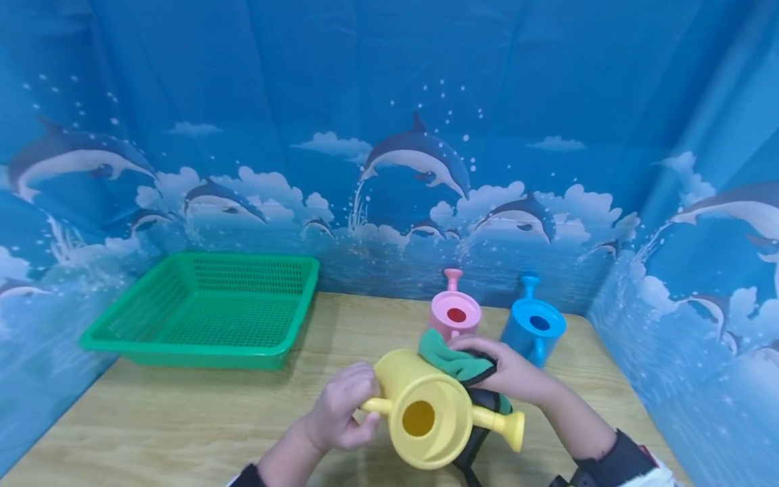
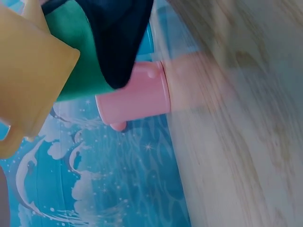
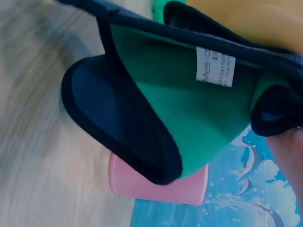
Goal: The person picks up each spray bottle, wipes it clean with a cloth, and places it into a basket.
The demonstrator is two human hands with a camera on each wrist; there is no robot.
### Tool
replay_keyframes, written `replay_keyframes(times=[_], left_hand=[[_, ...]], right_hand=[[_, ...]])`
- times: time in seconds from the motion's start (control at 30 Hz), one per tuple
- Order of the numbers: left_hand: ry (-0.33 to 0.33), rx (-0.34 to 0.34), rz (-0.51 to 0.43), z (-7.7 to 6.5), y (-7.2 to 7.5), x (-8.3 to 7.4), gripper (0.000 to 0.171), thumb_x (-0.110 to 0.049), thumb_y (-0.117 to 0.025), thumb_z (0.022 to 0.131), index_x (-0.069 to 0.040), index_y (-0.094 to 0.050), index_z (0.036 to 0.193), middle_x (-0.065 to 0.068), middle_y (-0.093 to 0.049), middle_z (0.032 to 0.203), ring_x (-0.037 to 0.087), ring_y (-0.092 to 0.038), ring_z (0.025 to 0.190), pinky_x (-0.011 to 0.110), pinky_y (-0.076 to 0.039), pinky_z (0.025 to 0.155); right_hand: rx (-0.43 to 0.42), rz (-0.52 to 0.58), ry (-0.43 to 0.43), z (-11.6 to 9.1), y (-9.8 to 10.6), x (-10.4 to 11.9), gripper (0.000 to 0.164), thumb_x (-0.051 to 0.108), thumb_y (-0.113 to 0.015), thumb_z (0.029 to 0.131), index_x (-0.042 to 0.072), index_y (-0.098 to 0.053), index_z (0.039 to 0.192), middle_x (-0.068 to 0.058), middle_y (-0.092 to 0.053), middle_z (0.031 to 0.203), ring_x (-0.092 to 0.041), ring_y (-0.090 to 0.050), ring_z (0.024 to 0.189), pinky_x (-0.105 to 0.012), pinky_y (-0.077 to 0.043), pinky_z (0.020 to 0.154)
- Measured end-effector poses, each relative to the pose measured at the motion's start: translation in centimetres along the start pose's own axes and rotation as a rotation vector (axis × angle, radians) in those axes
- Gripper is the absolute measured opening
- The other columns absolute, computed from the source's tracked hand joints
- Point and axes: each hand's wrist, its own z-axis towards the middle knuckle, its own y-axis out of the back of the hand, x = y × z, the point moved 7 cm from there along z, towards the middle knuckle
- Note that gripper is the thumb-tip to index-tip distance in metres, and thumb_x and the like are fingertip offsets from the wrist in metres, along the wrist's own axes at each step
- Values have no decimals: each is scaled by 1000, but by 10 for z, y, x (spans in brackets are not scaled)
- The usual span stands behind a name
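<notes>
My left hand (image 1: 345, 411) grips the handle of a yellow watering can (image 1: 404, 377), which is tilted with its top and round opening towards the head camera. Its spout points to the right. In my right hand (image 1: 510, 370) is a green cloth (image 1: 453, 358) with dark edging, pressed against the upper side of the can. The right wrist view shows the cloth (image 3: 194, 113) hanging in folds, with a dark reverse side and a white label (image 3: 216, 66). Part of the right hand's fingers is hidden by the cloth.
Behind the hands stand a pink watering can (image 1: 439, 316) and a blue watering can (image 1: 517, 338) on the wooden table (image 1: 359, 325). A green plastic basket (image 1: 304, 297) sits at the back left. A blue dolphin-print curtain (image 1: 341, 81) encloses the back and sides.
</notes>
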Motion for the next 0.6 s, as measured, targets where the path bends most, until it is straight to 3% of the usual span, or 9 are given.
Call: replay_keyframes(times=[0.27,0.5,0.6], left_hand=[[-13,-17,-56,13,0,-8,32,-17,-40,95,-8,-40,65,-2,-40,60,4,-34,52,12,-35,56],[13,-33,-82,9,2,-7,30,-15,-40,94,-5,-42,66,-1,-41,61,6,-36,53,13,-36,57],[47,-70,-91,4,7,-4,31,-14,-41,95,-3,-42,66,1,-41,62,8,-37,55,13,-36,57]], right_hand=[[-10,-21,-43,3,-7,-10,43,12,-65,91,7,-52,132,-5,-57,129,1,-49,117,-26,-44,98],[-122,-7,-201,3,-4,-21,47,17,-68,89,7,-53,132,-18,-51,138,-37,-46,128,-49,-42,102],[-181,-8,-255,0,0,-25,48,16,-68,89,5,-53,133,-20,-50,140,-42,-44,129,-55,-41,102]])
